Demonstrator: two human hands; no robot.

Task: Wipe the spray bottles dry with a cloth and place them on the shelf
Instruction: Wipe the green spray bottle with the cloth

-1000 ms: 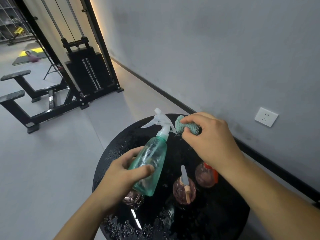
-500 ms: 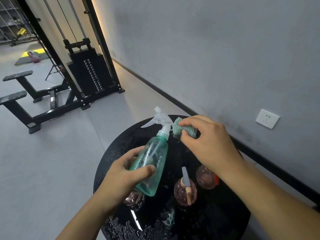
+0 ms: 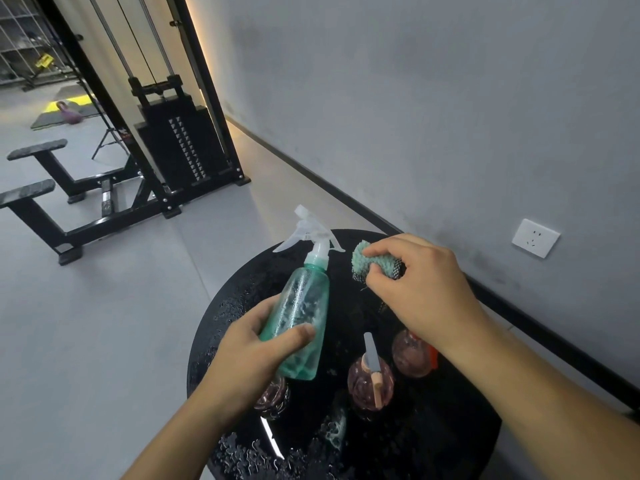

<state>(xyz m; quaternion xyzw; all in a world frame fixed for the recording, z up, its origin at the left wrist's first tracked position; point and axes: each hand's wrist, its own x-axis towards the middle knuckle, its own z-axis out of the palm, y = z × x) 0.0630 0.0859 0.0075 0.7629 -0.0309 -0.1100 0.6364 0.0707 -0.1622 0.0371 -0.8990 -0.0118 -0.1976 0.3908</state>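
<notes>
Wall: grey wall (image 3: pixel 433 98) on the right, with a white socket (image 3: pixel 535 238) low down on it.
Gym machine: black weight machine (image 3: pixel 173 147) standing on the floor beyond the worktop, at the far left.
Worktop: round black worktop (image 3: pixel 450 445), its surface wet with drops along the left and near edges.
Green bottle: clear green spray bottle (image 3: pixel 304 306) with a white trigger head, held tilted above the left half of the worktop, head pointing to the far edge.
Left hand: left hand (image 3: pixel 252 358) grasping the lower body of the green bottle, thumb across its front.
Right hand: right hand (image 3: pixel 419 289) clenched round a bunched teal cloth (image 3: pixel 377 263), just beside the bottle's neck and not touching it, over the far right part of the worktop.
Pink bottles: three small round pink bottles on the worktop; one (image 3: pixel 370 382) near the middle, one (image 3: pixel 412 355) to the right partly under the right wrist, one (image 3: pixel 273 396) partly under the left hand.
</notes>
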